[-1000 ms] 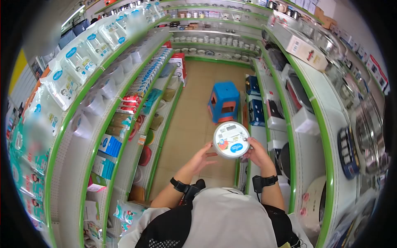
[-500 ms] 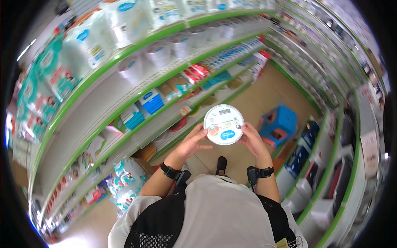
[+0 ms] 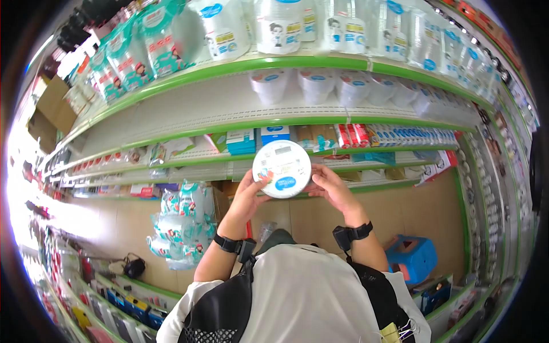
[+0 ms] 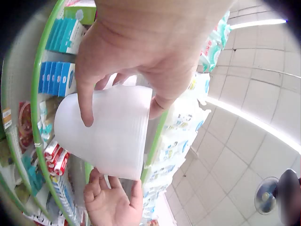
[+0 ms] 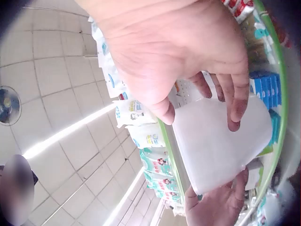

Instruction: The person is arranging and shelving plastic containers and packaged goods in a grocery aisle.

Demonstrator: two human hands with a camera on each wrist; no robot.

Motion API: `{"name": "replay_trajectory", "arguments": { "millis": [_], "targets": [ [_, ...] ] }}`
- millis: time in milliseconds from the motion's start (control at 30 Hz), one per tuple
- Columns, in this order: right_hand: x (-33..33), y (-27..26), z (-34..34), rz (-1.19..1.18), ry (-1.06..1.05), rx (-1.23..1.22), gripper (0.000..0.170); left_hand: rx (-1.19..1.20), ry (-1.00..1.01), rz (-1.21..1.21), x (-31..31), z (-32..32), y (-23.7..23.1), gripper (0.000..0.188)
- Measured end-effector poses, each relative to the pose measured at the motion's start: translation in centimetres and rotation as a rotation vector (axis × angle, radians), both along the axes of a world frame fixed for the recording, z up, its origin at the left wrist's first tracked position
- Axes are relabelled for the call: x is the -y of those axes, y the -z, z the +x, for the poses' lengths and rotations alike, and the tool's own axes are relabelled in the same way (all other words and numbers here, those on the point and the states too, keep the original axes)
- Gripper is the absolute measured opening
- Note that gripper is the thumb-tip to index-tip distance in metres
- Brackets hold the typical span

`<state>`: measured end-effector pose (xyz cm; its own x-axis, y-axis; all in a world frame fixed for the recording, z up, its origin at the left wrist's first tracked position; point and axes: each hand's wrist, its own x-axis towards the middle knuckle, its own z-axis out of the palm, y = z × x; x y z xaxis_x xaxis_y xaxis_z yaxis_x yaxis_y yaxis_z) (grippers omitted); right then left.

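Note:
A stack of white, translucent plastic bowls (image 3: 281, 170), topped by a round printed label with a blue oval, is held in front of the chest between both hands. My left hand (image 3: 245, 197) grips its left side, thumb at the labelled rim and fingers curved along the wall. On the opposite side my right hand (image 3: 336, 191) holds it, thumb at the rim. In the left wrist view the layered rim edges of the bowl stack (image 4: 117, 129) face right. The right wrist view shows fingers spread along the smooth side of the bowl stack (image 5: 221, 141).
Ahead, a green-edged shelf (image 3: 194, 117) carries similar bowl stacks (image 3: 317, 84). Bagged plastic cups (image 3: 279, 28) line the tier above. Boxes (image 3: 240, 142) sit on a lower tier. On the floor are teal-and-clear packages (image 3: 183, 226) at left and a blue stool (image 3: 412, 258) at right.
The view has turned left from the aisle to face the shelf of bowls and cups. Both hands keep the bowl stack before the chest, and the left hand has come to grip its side.

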<state>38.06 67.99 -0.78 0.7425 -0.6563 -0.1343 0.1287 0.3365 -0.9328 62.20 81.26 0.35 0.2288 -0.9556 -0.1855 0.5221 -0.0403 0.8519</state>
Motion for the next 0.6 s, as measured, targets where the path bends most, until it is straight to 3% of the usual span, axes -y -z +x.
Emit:
{"name": "replay_trajectory", "arguments": {
  "millis": [100, 300, 367, 400, 433, 533, 600],
  "targets": [
    [2.7, -0.9, 2.9, 0.146, -0.13, 0.094, 0.051, -0.011, -0.132, -0.007, -0.3, 2.9, -0.9, 0.049],
    [10.5, -2.4, 12.4, 0.186, -0.065, 0.07, 0.046, -0.026, -0.365, -0.011, 1.3, 12.1, -3.9, 0.044],
    [14.5, -2.9, 16.5, 0.213, -0.022, -0.005, 0.051, -0.006, -0.4, -0.022, 3.4, 16.0, -4.8, 0.043],
    [16.1, -3.0, 18.5, 0.206, -0.027, -0.036, 0.072, 0.011, -0.411, -0.032, 4.4, 18.2, -4.7, 0.043],
    [17.6, -3.0, 20.3, 0.199, -0.027, -0.038, 0.072, 0.028, -0.421, -0.042, 5.4, 20.2, -4.7, 0.043],
    [21.9, -3.5, 25.5, 0.229, 0.17, -0.13, 0.094, 0.106, -0.416, -0.026, 9.9, 25.4, -5.3, 0.051],
    [25.3, -2.2, 27.7, 0.246, 0.213, -0.153, 0.092, 0.199, -0.411, 0.019, 13.3, 28.4, -5.3, 0.05]
  ]
}}
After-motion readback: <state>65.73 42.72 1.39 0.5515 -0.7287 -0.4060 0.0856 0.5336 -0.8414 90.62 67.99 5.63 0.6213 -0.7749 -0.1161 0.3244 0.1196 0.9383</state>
